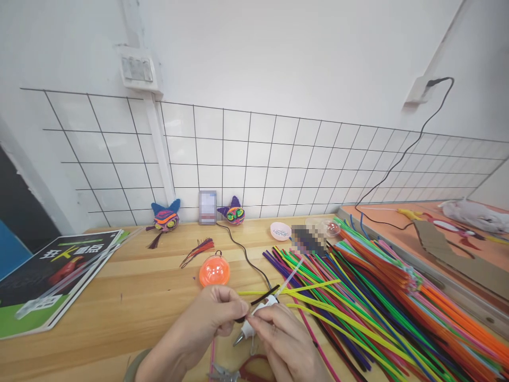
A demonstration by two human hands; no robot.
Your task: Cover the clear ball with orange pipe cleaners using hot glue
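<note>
Both hands meet low in the middle of the view. My left hand (210,323) pinches a short black pipe cleaner (240,319), most of it hidden by the fingers. Fingertips of my right hand (282,339) are pressed together at the same piece, close to the left ones. Beneath and between them lies a white glue gun (247,328), its metal tip toward the lower left. Red-handled scissors (258,366) are partly covered by my right hand. Just beyond my left hand sits a glossy orange ball (214,270).
Many coloured pipe cleaners (358,297) spread over the right side. Two cat-like heads (166,218) and a phone (207,207) stand by the wall. A pink bowl (280,231), red threads (199,249), a black cable (246,254) and a magazine (47,276) lie around.
</note>
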